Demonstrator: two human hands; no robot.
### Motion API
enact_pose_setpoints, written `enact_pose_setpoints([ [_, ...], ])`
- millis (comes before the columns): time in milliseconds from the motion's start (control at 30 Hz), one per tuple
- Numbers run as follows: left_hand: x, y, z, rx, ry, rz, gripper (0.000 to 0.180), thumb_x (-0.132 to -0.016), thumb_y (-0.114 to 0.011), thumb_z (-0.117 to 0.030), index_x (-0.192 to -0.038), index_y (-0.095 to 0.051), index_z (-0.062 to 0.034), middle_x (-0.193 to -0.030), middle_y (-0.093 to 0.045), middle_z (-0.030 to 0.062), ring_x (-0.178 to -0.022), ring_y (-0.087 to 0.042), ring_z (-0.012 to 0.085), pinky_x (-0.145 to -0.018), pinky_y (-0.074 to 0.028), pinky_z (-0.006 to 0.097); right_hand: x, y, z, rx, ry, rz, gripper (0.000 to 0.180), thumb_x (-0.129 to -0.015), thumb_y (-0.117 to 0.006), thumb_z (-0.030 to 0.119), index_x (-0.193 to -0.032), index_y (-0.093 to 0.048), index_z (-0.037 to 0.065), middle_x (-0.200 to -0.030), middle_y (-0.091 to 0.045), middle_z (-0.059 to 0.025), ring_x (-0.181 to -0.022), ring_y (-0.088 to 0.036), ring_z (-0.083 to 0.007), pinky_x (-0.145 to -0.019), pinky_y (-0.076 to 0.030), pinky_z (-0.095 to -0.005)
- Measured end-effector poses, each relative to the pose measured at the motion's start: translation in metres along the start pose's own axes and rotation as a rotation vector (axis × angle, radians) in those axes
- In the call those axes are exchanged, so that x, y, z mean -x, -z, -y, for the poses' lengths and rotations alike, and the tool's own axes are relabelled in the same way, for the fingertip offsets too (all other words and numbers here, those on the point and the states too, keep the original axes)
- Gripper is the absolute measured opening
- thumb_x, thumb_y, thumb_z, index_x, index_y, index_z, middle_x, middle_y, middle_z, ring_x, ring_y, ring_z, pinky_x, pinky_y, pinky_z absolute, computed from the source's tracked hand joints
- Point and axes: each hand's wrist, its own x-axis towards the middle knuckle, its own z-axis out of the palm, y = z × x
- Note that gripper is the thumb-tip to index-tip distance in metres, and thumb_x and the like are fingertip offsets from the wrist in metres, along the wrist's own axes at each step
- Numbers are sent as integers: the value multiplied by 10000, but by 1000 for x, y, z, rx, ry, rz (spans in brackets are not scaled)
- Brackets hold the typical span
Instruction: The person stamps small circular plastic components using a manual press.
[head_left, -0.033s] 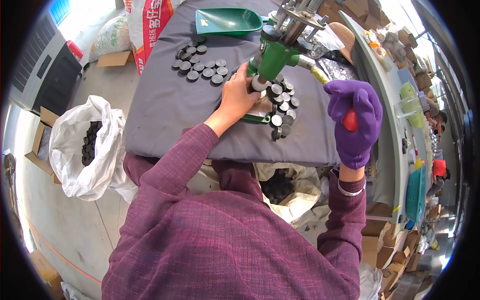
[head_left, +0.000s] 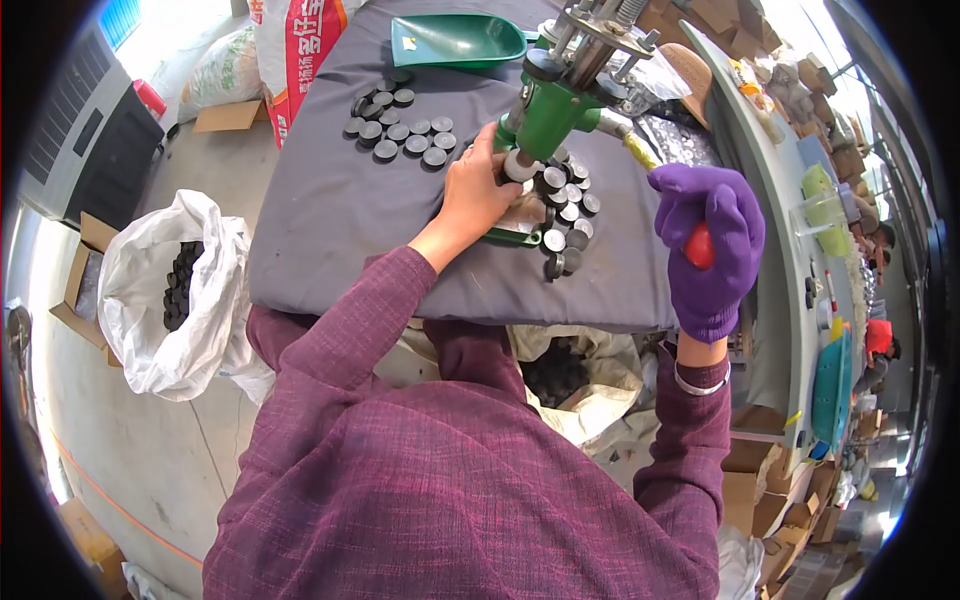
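Observation:
My bare left hand [head_left: 478, 190] reaches to the foot of a green hand press [head_left: 550, 115]. Its fingers and thumb curl in beside the press's white round tip [head_left: 519, 166]; what they grip there is hidden. Wrapped in a purple glove, my right hand [head_left: 710, 240] is closed round the press lever [head_left: 640, 152], whose red end [head_left: 701, 246] shows at the palm. Black round caps with pale grey faces [head_left: 554, 240] lie in a loose pile to the right of the press. More such caps [head_left: 397, 132] are spread on the cloth to the left of my left hand.
A green scoop [head_left: 460, 42] lies at the back of the grey cloth-covered table [head_left: 340, 240]. On the floor at left stands a white sack [head_left: 140, 290] with black pieces inside. Another open sack [head_left: 612, 395] sits below the table's front edge. A long bench [head_left: 775, 260] runs along the right.

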Motion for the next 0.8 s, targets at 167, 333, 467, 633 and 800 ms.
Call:
enact_pose_setpoints([
  [167, 1, 9, -13, 168, 115, 112, 902, -655, -768, -88, -1422, -307, 19, -1156, -660, 195, -1065, -646, 292, -889, -506, 334, 41, -4, -53, 23, 355, 98, 241, -907, -474, 164, -785, -617, 13, -653, -585, -89, -553, -487, -142, -809, -476, -391],
  [333, -2, 33, 35, -232, -338, -110, 563, -702, -666, -31, -1251, -544, -2, -1143, -662, 159, -1032, -636, 319, -872, -513, 376, 47, -9, -60, 345, 420, 201, 116, -812, -540, 74, -748, -625, 25, -567, -535, -12, -594, -513, -158, -941, -438, -456],
  [467, 3, 47, 57, -535, -326, -164, 342, -737, -618, -58, -1078, -621, -53, -1107, -642, 88, -1011, -573, 287, -812, -447, 432, 46, -9, -54, 340, 410, 208, 129, -816, -542, 86, -761, -637, 17, -574, -537, -19, -595, -508, -163, -941, -440, -453],
  [633, 17, 54, 59, -736, -396, 40, 282, -761, -618, -76, -1042, -646, -69, -1050, -638, 74, -1037, -560, 266, -823, -426, 430, 38, 1, -35, 257, 250, 185, 115, -806, -563, 43, -824, -664, -9, -644, -578, -28, -600, -522, -130, -794, -495, -362],
  [800, 29, 67, 61, -456, -300, -12, 261, -772, -679, -106, -1025, -654, -48, -1017, -656, 74, -1013, -575, 271, -856, -454, 408, 13, -3, -1, 27, 37, 109, 232, -919, -489, 116, -893, -662, -35, -745, -627, -55, -607, -522, -75, -565, -413, -232],
])
